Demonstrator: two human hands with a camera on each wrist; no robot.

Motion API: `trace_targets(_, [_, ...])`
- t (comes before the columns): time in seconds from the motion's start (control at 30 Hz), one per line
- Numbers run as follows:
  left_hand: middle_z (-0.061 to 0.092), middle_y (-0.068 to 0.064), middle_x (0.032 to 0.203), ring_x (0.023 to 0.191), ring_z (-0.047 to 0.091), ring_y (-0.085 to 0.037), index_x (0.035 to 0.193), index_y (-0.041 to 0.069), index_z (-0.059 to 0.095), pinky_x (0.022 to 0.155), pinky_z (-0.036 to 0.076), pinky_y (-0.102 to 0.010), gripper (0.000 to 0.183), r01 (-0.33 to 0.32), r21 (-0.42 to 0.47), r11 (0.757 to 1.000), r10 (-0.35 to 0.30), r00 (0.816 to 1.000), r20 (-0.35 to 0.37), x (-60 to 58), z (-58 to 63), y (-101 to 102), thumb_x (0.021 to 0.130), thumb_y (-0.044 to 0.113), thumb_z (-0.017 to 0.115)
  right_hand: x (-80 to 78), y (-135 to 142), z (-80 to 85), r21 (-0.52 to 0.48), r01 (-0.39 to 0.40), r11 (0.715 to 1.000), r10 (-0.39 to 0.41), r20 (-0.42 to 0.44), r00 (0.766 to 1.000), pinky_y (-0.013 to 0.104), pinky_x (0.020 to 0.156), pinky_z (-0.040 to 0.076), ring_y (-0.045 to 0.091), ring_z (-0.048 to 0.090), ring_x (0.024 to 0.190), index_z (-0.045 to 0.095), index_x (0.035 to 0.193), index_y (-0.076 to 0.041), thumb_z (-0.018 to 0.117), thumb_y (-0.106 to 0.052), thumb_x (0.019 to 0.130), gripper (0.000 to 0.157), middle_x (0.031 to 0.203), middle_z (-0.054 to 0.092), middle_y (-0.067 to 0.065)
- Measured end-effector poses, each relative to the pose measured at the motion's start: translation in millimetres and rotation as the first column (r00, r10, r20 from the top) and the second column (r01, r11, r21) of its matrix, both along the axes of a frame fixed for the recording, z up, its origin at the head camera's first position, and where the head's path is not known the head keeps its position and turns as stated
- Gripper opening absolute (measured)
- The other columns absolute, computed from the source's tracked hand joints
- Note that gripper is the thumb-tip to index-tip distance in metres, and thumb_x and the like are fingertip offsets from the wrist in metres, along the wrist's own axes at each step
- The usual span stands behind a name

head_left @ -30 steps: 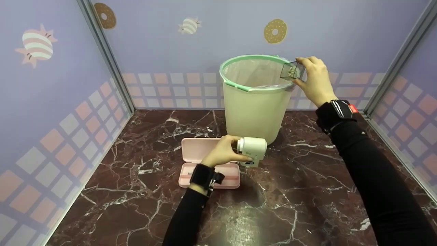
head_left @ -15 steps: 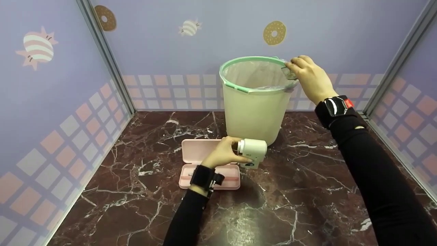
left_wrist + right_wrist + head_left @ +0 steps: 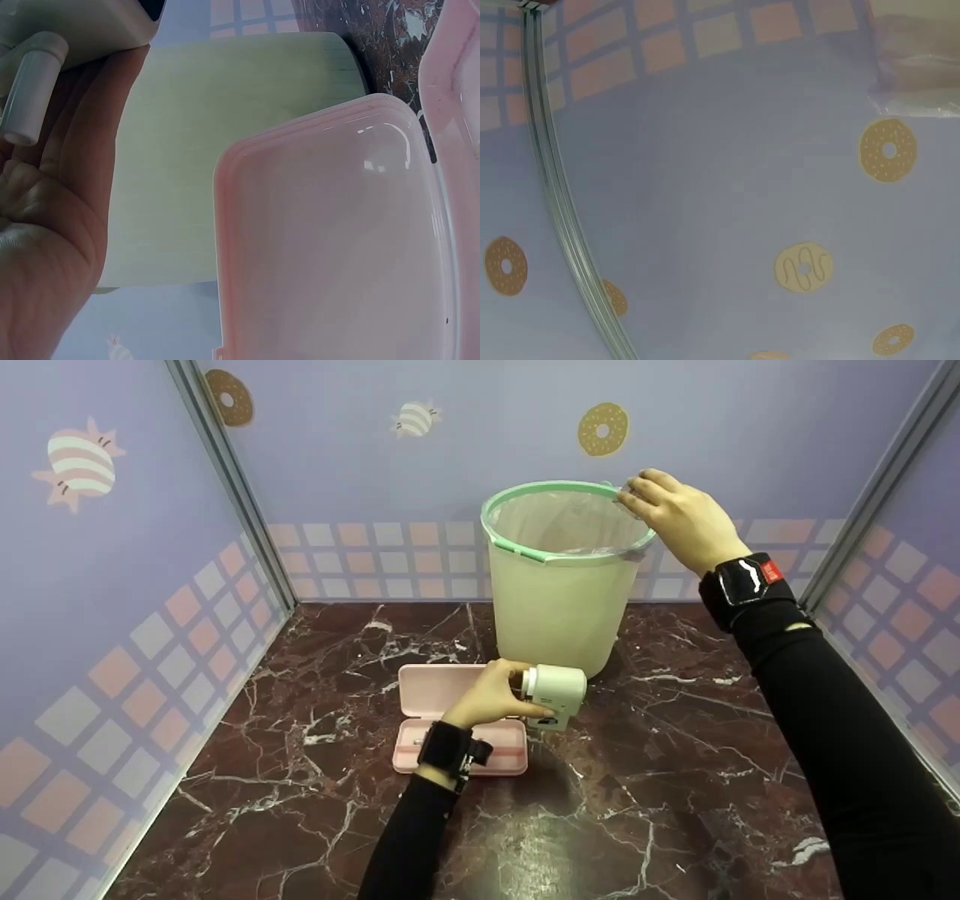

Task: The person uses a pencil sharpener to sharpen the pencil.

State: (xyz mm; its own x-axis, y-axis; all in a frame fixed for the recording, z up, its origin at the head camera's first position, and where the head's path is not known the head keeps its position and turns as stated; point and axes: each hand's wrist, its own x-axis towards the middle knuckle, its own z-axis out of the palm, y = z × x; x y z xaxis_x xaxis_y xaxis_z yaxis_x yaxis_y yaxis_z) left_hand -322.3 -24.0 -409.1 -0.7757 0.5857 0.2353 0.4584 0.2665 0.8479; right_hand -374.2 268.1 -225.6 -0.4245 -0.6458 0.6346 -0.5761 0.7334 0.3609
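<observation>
My left hand point(image 3: 491, 694) grips a pale hand-crank pencil sharpener point(image 3: 559, 682) above the table, tilted on its side. In the left wrist view the sharpener's white crank handle point(image 3: 34, 86) sticks out over the palm. My right hand point(image 3: 686, 521) is raised at the right rim of the pale bin point(image 3: 562, 607), its fingers bent down and pinching the clear shavings drawer point(image 3: 632, 502), of which only a sliver shows. What is inside the drawer is hidden by the fingers. The right wrist view shows neither hand nor drawer.
A pink pencil case point(image 3: 431, 690) lies open beneath my left hand, a small metallic object point(image 3: 418, 742) in its tray. The bin has a green rim and a clear liner point(image 3: 555, 517). Patterned walls point(image 3: 337, 472) enclose the marbled table point(image 3: 300, 810).
My right hand has turned over at the bin's rim, tipping the drawer with its pale shavings, and the drawer is now mostly covered by the fingers. The left hand and sharpener stay put.
</observation>
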Motion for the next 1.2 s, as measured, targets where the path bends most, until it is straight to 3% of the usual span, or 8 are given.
trace_targets(0.4, [0.075, -0.009, 0.093, 0.076, 0.069, -0.013, 0.104, 0.004, 0.072, 0.073, 0.059, -0.029, 0.045, 0.011, -0.01, 1.0, -0.011, 1.0, 0.005, -0.5, -0.2, 0.5, 0.065, 0.018, 0.091, -2.2, -0.6, -4.8, 0.248, -0.081, 0.965, 0.104, -0.078, 0.992, 0.045, 0.09, 0.056, 0.038, 0.06, 0.117, 0.066, 0.121, 0.002, 0.06, 0.013, 0.082, 0.041, 0.127, 0.064, 0.02])
trace_targets(0.73, [0.076, -0.01, 0.094, 0.077, 0.069, -0.012, 0.105, 0.004, 0.072, 0.074, 0.059, -0.029, 0.045, 0.012, -0.019, 1.0, -0.012, 1.0, -0.015, -1.0, 0.2, 1.7, 0.066, 0.017, 0.091, -2.4, 3.7, -6.2, 0.279, -0.084, 0.957, 0.108, -0.074, 0.991, 0.046, 0.089, 0.056, 0.041, 0.06, 0.116, 0.065, 0.122, 0.004, 0.061, 0.016, 0.081, 0.043, 0.127, 0.063, 0.023])
trace_targets(0.87, [0.076, -0.01, 0.093, 0.077, 0.069, -0.012, 0.103, 0.003, 0.072, 0.074, 0.059, -0.029, 0.044, 0.016, -0.009, 1.0, -0.016, 1.0, -0.008, -1.4, -0.8, 1.2, 0.066, 0.017, 0.091, -0.5, 3.4, -4.4, 0.235, -0.073, 0.969, 0.093, -0.073, 0.993, 0.046, 0.087, 0.057, 0.04, 0.06, 0.116, 0.064, 0.123, 0.003, 0.059, 0.015, 0.082, 0.042, 0.128, 0.063, 0.022])
trace_targets(1.07, [0.076, -0.009, 0.092, 0.075, 0.069, -0.011, 0.101, 0.004, 0.072, 0.073, 0.059, -0.029, 0.043, 0.017, -0.001, 1.0, -0.017, 1.0, -0.017, -1.9, -2.8, 0.6, 0.065, 0.018, 0.091, 3.8, 7.8, -4.2, 0.038, -0.03, 0.999, 0.031, -0.025, 0.999, 0.052, 0.081, 0.058, 0.042, 0.06, 0.118, 0.061, 0.127, 0.002, 0.056, 0.015, 0.086, 0.043, 0.128, 0.062, 0.024])
trace_targets(1.2, [0.076, -0.009, 0.092, 0.075, 0.069, -0.011, 0.101, 0.003, 0.072, 0.073, 0.059, -0.028, 0.043, 0.012, -0.003, 1.0, -0.012, 1.0, -0.027, -2.5, -3.4, 0.2, 0.066, 0.018, 0.091, 7.0, 10.4, -3.2, -0.12, 0.044, 0.992, -0.042, 0.022, 0.999, 0.051, 0.094, 0.054, 0.043, 0.059, 0.118, 0.06, 0.127, 0.005, 0.065, 0.009, 0.084, 0.044, 0.127, 0.063, 0.026])
